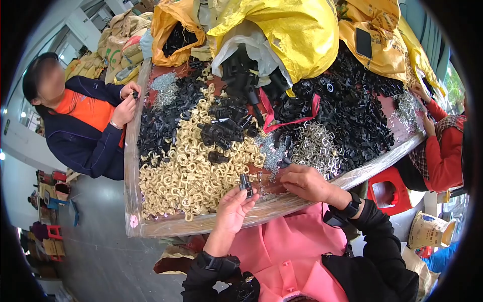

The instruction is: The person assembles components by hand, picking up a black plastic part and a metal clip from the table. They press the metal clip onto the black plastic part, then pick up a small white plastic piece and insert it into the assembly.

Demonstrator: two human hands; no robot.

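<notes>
Black plastic: a small fitting (245, 184) stands in the left hand (233, 208), thumb and fingers pinched about its lower end. The right hand (305, 182) curls just beside the silvery clips (316, 147); whether it grips anything, I cannot tell. Unreadable printing marks a pale tub (425, 230). Along the film-wrapped front edge of the bench (186, 226), a narrow, mostly bare strip (274, 188) separates the hands.

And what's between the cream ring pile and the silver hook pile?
Mainly a heap of small grey metal pieces, between the cream ring pile and silver hook pile; it shows in the head view.
</notes>
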